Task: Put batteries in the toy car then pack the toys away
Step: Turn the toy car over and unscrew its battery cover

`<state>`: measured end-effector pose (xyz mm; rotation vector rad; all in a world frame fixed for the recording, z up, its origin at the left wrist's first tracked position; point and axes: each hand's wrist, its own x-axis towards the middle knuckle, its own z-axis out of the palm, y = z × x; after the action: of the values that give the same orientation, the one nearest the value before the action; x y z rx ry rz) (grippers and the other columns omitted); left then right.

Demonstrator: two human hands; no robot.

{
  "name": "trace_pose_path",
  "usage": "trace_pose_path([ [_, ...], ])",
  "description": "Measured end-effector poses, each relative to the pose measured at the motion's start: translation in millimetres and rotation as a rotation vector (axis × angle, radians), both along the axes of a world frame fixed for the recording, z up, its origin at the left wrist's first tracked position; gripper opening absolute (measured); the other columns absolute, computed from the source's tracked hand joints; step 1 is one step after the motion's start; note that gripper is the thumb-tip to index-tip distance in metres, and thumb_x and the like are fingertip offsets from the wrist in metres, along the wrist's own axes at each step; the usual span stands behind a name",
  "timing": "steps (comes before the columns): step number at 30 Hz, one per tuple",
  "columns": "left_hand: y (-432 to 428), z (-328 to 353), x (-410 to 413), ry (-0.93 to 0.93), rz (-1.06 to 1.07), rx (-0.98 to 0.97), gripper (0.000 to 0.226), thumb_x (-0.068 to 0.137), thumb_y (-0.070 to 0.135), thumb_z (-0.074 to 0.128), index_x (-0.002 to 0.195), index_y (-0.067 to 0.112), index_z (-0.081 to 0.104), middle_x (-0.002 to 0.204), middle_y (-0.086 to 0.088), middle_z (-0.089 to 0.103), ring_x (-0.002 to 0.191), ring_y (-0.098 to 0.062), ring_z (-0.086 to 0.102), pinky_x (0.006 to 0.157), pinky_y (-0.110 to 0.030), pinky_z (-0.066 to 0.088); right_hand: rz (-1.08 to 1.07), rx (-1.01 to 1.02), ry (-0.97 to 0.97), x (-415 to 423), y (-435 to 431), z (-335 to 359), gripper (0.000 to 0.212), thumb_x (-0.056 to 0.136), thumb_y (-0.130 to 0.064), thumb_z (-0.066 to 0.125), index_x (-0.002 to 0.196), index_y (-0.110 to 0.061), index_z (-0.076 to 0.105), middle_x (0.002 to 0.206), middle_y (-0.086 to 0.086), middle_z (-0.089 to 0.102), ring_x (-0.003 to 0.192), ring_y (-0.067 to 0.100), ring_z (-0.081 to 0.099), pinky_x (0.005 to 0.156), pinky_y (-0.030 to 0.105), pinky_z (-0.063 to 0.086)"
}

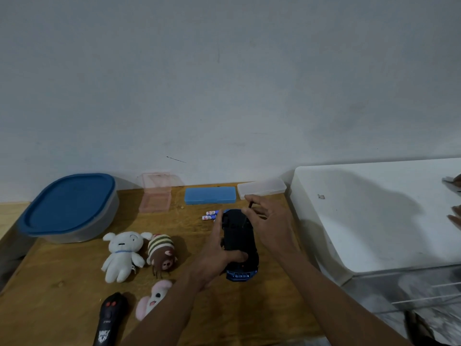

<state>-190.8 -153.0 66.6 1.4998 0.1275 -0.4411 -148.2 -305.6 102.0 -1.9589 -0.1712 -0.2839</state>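
Note:
A blue toy car (240, 239) lies upside down on the wooden table (62, 290), black underside up. My left hand (219, 255) grips its left side, thumb over the chassis. My right hand (264, 221) pinches a thin dark tool (250, 204), likely a screwdriver, upright over the far end of the car. Two batteries (210, 215) lie just left of the car's far end. A white plush dog (123, 255), a striped brown plush (162, 250) and a pink plush (153, 299) lie to the left. A black remote (108, 318) sits at the front left.
A grey tub with a blue lid (69, 206) stands at the back left. An open pink case (156, 196), a blue case (210, 195) and a clear case (262, 187) line the wall. A white box (374, 216) is at the right; another person's hands (455, 216) show at the right edge.

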Motion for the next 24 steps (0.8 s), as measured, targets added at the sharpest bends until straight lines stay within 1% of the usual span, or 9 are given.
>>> trace_pose_path([
  [3,-1,0,1,0.007,-0.007,0.003,0.125,0.055,0.010,0.084,0.140,0.067,0.012,0.134,-0.006,0.057,0.117,-0.030,0.060,0.101,-0.056,0.047,-0.005,-0.009,0.002,1,-1,-1,0.028,0.089,-0.014,0.065,0.115,-0.022,0.068,0.100,-0.013,0.068,0.092,-0.001,0.064,0.078,0.007,0.050],
  [6,-1,1,0,0.012,-0.008,-0.008,0.125,0.057,0.007,0.082,0.141,0.066,0.010,0.135,-0.006,0.056,0.118,-0.030,0.060,0.101,-0.057,0.046,0.025,-0.055,-0.010,1,0,0,0.029,0.090,-0.014,0.064,0.118,-0.020,0.066,0.107,-0.013,0.066,0.092,-0.004,0.062,0.075,0.002,0.046],
  [8,-2,1,1,0.010,-0.011,-0.012,0.125,0.058,0.006,0.082,0.142,0.064,0.010,0.135,-0.007,0.056,0.118,-0.031,0.059,0.101,-0.057,0.046,0.002,-0.048,-0.007,1,0,1,0.028,0.088,-0.019,0.066,0.116,-0.022,0.067,0.105,-0.011,0.066,0.089,-0.004,0.061,0.073,0.004,0.048],
  [11,-3,2,-1,0.004,-0.020,-0.010,0.125,0.061,0.003,0.081,0.144,0.062,0.008,0.132,-0.007,0.058,0.117,-0.030,0.061,0.101,-0.056,0.046,-0.015,-0.052,0.014,2,-4,2,0.025,0.090,-0.019,0.064,0.114,-0.024,0.068,0.104,-0.008,0.068,0.092,0.002,0.063,0.077,0.010,0.052],
  [14,-3,2,-2,-0.005,-0.023,-0.007,0.126,0.059,0.006,0.082,0.144,0.061,0.007,0.133,-0.007,0.058,0.117,-0.030,0.061,0.101,-0.056,0.047,0.010,-0.084,0.010,0,-6,5,0.027,0.089,-0.015,0.065,0.116,-0.020,0.067,0.110,-0.008,0.066,0.093,0.000,0.061,0.073,0.000,0.046],
  [17,-5,0,-2,-0.006,-0.030,-0.010,0.127,0.058,0.008,0.082,0.144,0.061,0.006,0.137,-0.006,0.055,0.119,-0.030,0.059,0.101,-0.056,0.047,-0.023,-0.072,0.019,-4,-5,4,0.028,0.085,-0.018,0.070,0.113,-0.020,0.065,0.103,-0.012,0.065,0.088,0.001,0.062,0.069,0.003,0.048],
  [20,-8,-1,-3,-0.024,-0.049,0.000,0.124,0.058,0.010,0.082,0.142,0.063,0.009,0.137,-0.005,0.055,0.120,-0.029,0.058,0.101,-0.055,0.047,-0.067,-0.056,0.059,-4,-9,0,0.023,0.087,-0.012,0.067,0.107,-0.022,0.065,0.093,-0.020,0.061,0.085,-0.004,0.060,0.073,0.007,0.050],
  [22,-11,-2,-4,-0.033,-0.053,0.012,0.121,0.060,0.007,0.081,0.141,0.064,0.011,0.135,-0.005,0.056,0.118,-0.028,0.059,0.100,-0.054,0.048,-0.030,-0.057,0.069,-6,-11,-1,0.023,0.087,-0.008,0.065,0.105,-0.022,0.065,0.092,-0.026,0.059,0.087,-0.009,0.059,0.074,0.006,0.048],
  [24,-16,-4,-6,-0.029,-0.049,0.017,0.122,0.062,0.002,0.079,0.142,0.063,0.009,0.135,-0.003,0.056,0.117,-0.027,0.060,0.099,-0.053,0.050,0.001,-0.055,0.063,-7,-14,-3,0.024,0.086,-0.004,0.064,0.102,-0.022,0.064,0.094,-0.024,0.060,0.090,-0.009,0.060,0.076,0.005,0.047],
])
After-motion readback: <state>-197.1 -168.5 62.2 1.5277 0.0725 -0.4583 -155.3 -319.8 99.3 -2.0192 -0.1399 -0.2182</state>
